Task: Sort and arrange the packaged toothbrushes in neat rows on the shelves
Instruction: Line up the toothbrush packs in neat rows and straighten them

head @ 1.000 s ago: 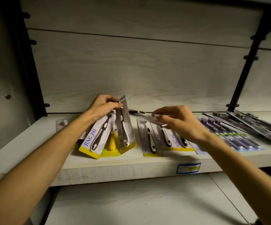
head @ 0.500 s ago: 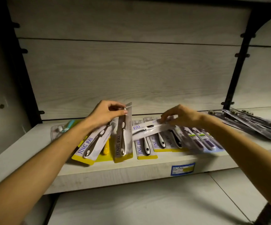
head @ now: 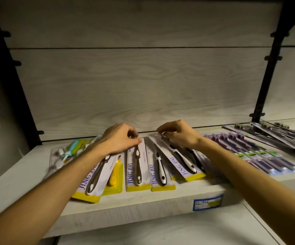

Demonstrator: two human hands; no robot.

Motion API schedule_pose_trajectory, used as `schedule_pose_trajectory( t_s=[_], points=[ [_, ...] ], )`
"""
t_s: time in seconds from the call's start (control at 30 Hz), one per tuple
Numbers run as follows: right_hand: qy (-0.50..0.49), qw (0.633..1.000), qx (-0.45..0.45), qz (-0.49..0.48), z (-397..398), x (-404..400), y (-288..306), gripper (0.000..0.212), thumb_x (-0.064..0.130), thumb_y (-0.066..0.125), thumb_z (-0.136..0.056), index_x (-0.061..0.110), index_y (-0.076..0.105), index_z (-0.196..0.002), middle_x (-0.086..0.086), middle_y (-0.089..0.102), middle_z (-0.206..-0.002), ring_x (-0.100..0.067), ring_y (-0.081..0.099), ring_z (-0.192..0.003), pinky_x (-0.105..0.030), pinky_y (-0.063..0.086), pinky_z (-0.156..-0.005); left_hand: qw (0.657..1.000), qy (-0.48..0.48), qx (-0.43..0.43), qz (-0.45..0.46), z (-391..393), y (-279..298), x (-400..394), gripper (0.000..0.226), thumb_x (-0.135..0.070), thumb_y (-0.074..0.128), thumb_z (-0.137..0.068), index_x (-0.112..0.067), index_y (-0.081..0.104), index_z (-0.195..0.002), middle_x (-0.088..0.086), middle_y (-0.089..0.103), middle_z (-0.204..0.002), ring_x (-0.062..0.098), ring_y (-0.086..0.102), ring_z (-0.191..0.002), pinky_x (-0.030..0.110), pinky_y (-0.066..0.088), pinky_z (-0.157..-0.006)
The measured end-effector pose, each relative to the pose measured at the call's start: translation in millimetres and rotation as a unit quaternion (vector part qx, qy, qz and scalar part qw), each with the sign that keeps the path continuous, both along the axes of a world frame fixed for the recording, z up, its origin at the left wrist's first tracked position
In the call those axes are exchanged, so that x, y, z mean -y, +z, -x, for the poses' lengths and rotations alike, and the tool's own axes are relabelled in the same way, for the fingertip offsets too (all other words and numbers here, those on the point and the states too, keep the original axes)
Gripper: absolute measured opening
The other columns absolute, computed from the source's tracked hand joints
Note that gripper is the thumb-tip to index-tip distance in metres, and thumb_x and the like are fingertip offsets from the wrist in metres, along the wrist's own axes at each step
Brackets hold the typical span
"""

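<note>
Pale wood-grain boards backed the shelf (head: 28, 175), and black uprights (head: 267, 71) stood at both edges of the frame. Across the middle of the shelf lay my row of JING PAI toothbrush cards with yellow bottom strips.

My left hand (head: 120, 142) sat at the upper ends of the cards left of centre, fingers curled, thumb and fingertips pinching the top of the grey-handled toothbrush card (head: 137, 167), which lay flat and nearly straight. Under my left wrist a tilted card with a grey brush (head: 93, 179) overlapped a yellow-handled toothbrush card (head: 114, 175).

My right hand (head: 180, 135) hovered just right of centre, fingers bent, pinching the top edge of a slanted card with a white-and-black brush (head: 182, 161). It lay across other cards beneath it. Between my two hands lay another white-and-black brush card (head: 159, 170).

At the left of the frame a clear pack held teal toothbrushes (head: 69, 152). Right of my forearm sat the purple toothbrush packs (head: 256, 156), and grey packs (head: 281, 137) lay fanned toward the right edge. A blue price label (head: 207, 203) was stuck to the shelf's front lip.
</note>
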State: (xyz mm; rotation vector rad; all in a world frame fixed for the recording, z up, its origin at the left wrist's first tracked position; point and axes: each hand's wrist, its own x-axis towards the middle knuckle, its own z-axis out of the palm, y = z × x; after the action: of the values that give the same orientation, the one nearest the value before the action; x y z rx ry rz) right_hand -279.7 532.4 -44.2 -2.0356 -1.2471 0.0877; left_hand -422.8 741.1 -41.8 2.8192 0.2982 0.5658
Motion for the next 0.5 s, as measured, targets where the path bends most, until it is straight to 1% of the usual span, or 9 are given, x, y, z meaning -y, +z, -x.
schedule_pose_trajectory(
  t_s=[0.07,0.1,0.13,0.2,0.23,0.3,0.4,0.47,0.5],
  points=[
    [0.004,1.0,0.009,0.009,-1,-2,-1,0.034,-0.001,0.053,-0.094,0.01,0.071,-0.121,-0.001,0.072,-0.117,-0.013,0.067,-0.106,-0.009,0.05,-0.083,1.0,-0.005,0.015,0.004,0,-2,-2,0.028,-0.054,0.072,-0.082,-0.033,0.074,-0.101,-0.018,0.072,-0.097,-0.005,0.062,-0.084,0.021,0.05,-0.07],
    [0.005,1.0,0.006,0.005,-1,-3,-2,0.032,0.002,0.053,-0.095,0.011,0.072,-0.12,0.0,0.072,-0.116,-0.013,0.067,-0.106,-0.01,0.051,-0.084,1.0,-0.007,0.025,0.003,0,-3,-2,0.027,-0.053,0.073,-0.082,-0.033,0.073,-0.101,-0.019,0.072,-0.097,-0.007,0.06,-0.084,0.018,0.046,-0.067],
    [0.0,1.0,-0.004,-0.002,-1,-3,-2,0.031,0.005,0.054,-0.096,0.012,0.072,-0.12,0.0,0.073,-0.116,-0.014,0.067,-0.107,-0.016,0.052,-0.089,0.999,-0.01,0.033,0.002,-1,-3,-2,0.027,-0.053,0.074,-0.082,-0.033,0.073,-0.101,-0.019,0.071,-0.096,-0.009,0.06,-0.083,0.016,0.044,-0.066],
    [-0.008,1.0,-0.029,-0.007,-1,0,0,0.028,0.013,0.057,-0.097,0.014,0.071,-0.121,0.001,0.072,-0.116,-0.015,0.067,-0.109,-0.026,0.052,-0.096,0.999,-0.018,0.044,0.001,-1,-2,0,0.027,-0.052,0.074,-0.082,-0.033,0.074,-0.101,-0.019,0.071,-0.096,-0.008,0.06,-0.085,0.016,0.044,-0.068],
    [-0.005,0.999,-0.033,-0.002,-1,3,1,0.028,0.016,0.059,-0.097,0.016,0.07,-0.124,0.002,0.071,-0.117,-0.014,0.065,-0.11,-0.025,0.052,-0.096,0.999,-0.02,0.047,-0.002,0,-1,2,0.027,-0.052,0.074,-0.082,-0.033,0.074,-0.102,-0.019,0.071,-0.096,-0.007,0.061,-0.085,0.017,0.046,-0.07],
    [0.007,1.0,-0.003,0.014,1,7,2,0.033,0.02,0.064,-0.095,0.018,0.067,-0.128,0.007,0.068,-0.123,-0.01,0.062,-0.114,-0.018,0.051,-0.091,0.999,-0.022,0.05,-0.004,0,0,5,0.028,-0.052,0.073,-0.083,-0.033,0.074,-0.103,-0.02,0.07,-0.096,-0.004,0.063,-0.087,0.021,0.049,-0.074],
    [0.034,0.998,0.036,0.026,6,8,2,0.037,0.013,0.064,-0.095,0.015,0.063,-0.132,0.005,0.066,-0.127,-0.013,0.063,-0.109,-0.017,0.052,-0.087,0.999,-0.02,0.043,-0.002,1,-1,10,0.028,-0.052,0.073,-0.083,-0.033,0.074,-0.102,-0.019,0.071,-0.096,-0.001,0.064,-0.089,0.023,0.05,-0.074],
    [0.042,0.999,0.013,0.008,9,6,2,0.035,0.008,0.065,-0.094,0.01,0.065,-0.129,0.0,0.067,-0.125,-0.015,0.065,-0.104,-0.013,0.052,-0.082,0.999,-0.017,0.034,0.003,2,0,11,0.028,-0.053,0.073,-0.083,-0.032,0.075,-0.101,-0.018,0.072,-0.096,0.001,0.064,-0.089,0.028,0.053,-0.079],
    [0.04,0.999,-0.004,0.0,9,4,3,0.034,0.005,0.066,-0.093,0.007,0.066,-0.127,-0.003,0.068,-0.124,-0.017,0.066,-0.101,-0.013,0.052,-0.081,0.999,-0.015,0.032,0.008,3,0,12,0.027,-0.053,0.073,-0.083,-0.032,0.075,-0.101,-0.018,0.072,-0.096,0.002,0.065,-0.089,0.029,0.054,-0.08]
  ],
)
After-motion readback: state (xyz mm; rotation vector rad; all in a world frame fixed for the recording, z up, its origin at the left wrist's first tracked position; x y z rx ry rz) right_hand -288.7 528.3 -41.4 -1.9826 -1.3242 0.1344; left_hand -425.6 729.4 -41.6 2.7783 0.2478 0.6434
